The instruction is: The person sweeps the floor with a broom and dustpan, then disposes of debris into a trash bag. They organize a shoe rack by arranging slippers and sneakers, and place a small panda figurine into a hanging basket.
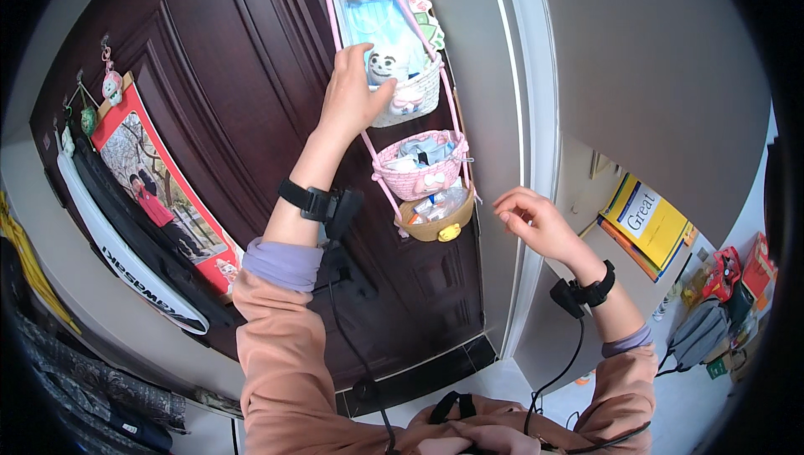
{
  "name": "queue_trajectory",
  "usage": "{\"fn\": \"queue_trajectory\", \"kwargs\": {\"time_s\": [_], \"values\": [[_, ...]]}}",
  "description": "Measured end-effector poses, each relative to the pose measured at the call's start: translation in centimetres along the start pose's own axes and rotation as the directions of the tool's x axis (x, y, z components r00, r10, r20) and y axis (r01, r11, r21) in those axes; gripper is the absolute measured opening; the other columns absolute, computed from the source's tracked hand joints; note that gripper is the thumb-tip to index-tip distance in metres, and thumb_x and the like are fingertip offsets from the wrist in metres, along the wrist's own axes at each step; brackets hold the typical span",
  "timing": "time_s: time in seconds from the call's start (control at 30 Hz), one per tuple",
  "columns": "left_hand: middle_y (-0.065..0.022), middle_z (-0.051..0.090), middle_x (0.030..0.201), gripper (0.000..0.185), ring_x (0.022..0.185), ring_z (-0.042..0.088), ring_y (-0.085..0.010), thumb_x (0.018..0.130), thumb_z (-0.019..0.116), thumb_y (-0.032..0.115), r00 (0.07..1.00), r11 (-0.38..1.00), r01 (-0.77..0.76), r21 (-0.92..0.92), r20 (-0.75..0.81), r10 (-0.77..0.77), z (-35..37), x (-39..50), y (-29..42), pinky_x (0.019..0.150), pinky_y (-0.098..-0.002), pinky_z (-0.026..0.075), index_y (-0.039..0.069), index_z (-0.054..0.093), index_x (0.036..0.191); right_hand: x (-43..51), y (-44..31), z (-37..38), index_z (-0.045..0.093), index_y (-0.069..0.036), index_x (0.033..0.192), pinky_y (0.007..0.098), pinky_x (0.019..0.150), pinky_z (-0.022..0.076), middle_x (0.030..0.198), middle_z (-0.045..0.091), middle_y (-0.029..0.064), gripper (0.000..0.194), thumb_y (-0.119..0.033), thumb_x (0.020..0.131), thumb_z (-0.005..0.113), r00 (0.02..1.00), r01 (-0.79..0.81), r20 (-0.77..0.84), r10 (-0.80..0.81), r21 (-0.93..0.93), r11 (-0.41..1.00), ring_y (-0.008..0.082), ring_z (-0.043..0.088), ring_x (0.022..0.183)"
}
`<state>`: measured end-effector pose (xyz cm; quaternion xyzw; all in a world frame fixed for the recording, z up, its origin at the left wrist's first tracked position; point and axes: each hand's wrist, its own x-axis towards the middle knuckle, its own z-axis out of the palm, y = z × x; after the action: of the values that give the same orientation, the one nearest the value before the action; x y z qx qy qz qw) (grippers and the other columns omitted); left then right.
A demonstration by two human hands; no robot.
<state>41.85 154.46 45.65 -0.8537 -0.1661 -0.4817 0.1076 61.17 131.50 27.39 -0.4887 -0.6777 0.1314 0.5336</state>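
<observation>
My left hand [359,87] is raised at the top of three baskets hanging on a dark wooden door, its thumb and fingers apart around the left side of a white plush face [388,64]. That plush sits in the white woven basket [418,98], in front of a clear bag of blue face masks [370,12]. Below hang a pink woven basket [418,180] with grey and white items and a tan basket [433,227] with small plastic packets. My right hand [534,219] is to the right of the lower baskets, fingers loosely curled, touching nothing visible.
The dark door [251,109] carries a red-bordered photo poster [169,191] and a long white and black case [125,260] on hooks. A white door frame [540,78] runs at right. Beyond it are yellow books [647,219] and a grey backpack [698,332]. Cables trail from both wrist straps.
</observation>
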Motion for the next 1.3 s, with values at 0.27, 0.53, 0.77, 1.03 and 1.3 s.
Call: {"fn": "queue_trajectory", "kwargs": {"time_s": [0.27,0.53,0.77,1.03,1.3], "values": [[-0.0237,0.049,0.115,0.061,0.109,0.053,-0.0377,0.074,0.071,0.024,0.996,0.998,-0.014,0.059,0.093,0.008,1.1,1.5,0.0,0.093,-0.0421,0.044,0.003,0.049,0.127,0.1,0.7,0.6,0.060,-0.001,0.095,0.0256,0.065,0.0460,0.095,0.058,0.0064,0.010,-0.007,0.090,0.055,0.998,-0.019,0.053,0.018,0.025,0.999,0.0136,0.056,0.073],[-0.0216,0.043,0.124,0.082,0.114,0.049,-0.0379,0.067,0.080,0.036,0.999,0.978,0.041,0.204,-0.041,-0.033,1.9,0.5,1.4,0.095,-0.0440,0.042,0.003,0.044,0.132,-1.1,1.7,0.0,0.060,0.000,0.094,0.0248,0.064,0.0459,0.095,0.058,0.0064,0.009,-0.007,0.090,0.055,1.000,-0.019,0.019,0.017,0.059,0.998,0.0122,0.056,0.071],[-0.0190,0.043,0.129,0.062,0.119,0.044,-0.0368,0.077,0.072,0.029,0.982,0.986,-0.045,0.160,-0.173,0.073,1.4,-1.5,1.2,0.098,-0.0464,0.037,0.008,0.048,0.130,-1.2,2.2,0.3,0.060,0.000,0.095,0.0236,0.064,0.0459,0.098,0.058,0.0056,0.010,-0.008,0.091,0.055,0.999,-0.046,0.031,0.043,0.090,0.995,0.0097,0.056,0.073],[-0.0087,0.060,0.111,0.029,0.111,0.052,-0.0280,0.081,0.052,0.000,0.984,0.975,-0.172,0.144,-0.029,0.178,1.9,0.7,0.0,0.097,-0.0408,0.037,0.010,0.063,0.106,0.7,2.5,2.3,0.060,0.000,0.096,0.0220,0.064,0.0462,0.099,0.058,0.0046,0.011,-0.008,0.093,0.055,0.994,-0.078,0.084,0.065,0.163,0.984,0.0087,0.058,0.073],[-0.0093,0.059,0.112,0.031,0.110,0.053,-0.0286,0.080,0.048,-0.004,0.971,0.986,-0.152,0.064,-0.179,0.161,1.4,-0.4,-0.7,0.095,-0.0420,0.038,0.010,0.063,0.104,0.5,2.7,2.0,0.060,0.001,0.097,0.0222,0.065,0.0473,0.101,0.059,0.0054,0.011,-0.008,0.092,0.055,0.995,-0.072,0.081,0.059,0.172,0.982,0.0091,0.059,0.073]]}}
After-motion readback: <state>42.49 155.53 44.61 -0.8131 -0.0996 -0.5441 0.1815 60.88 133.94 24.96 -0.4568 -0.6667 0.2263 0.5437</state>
